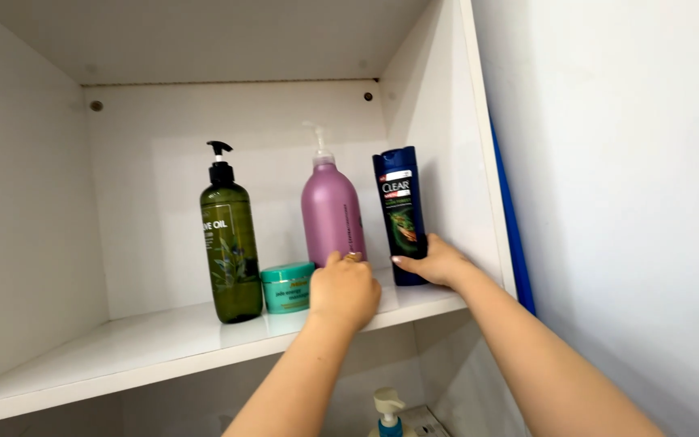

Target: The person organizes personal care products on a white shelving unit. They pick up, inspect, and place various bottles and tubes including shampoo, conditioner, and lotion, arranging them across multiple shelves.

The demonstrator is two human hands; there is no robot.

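— What do the grips have?
— Right hand [438,263] clamps the dark blue bottle [400,212] low, keeping it upright, right of centre. Left hand [344,290] curls at the pink pump bottle's [332,217] base; whether it's clamped, I can't tell.
— Neighbours?
— Teal jar [287,286], green pump bottle [230,251], left along the shelf [123,348].

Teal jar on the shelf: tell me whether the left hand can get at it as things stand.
Probably yes. The left hand is already right beside the teal jar, on its right, with nothing between them. The green pump bottle stands on the jar's far side, out of the way.
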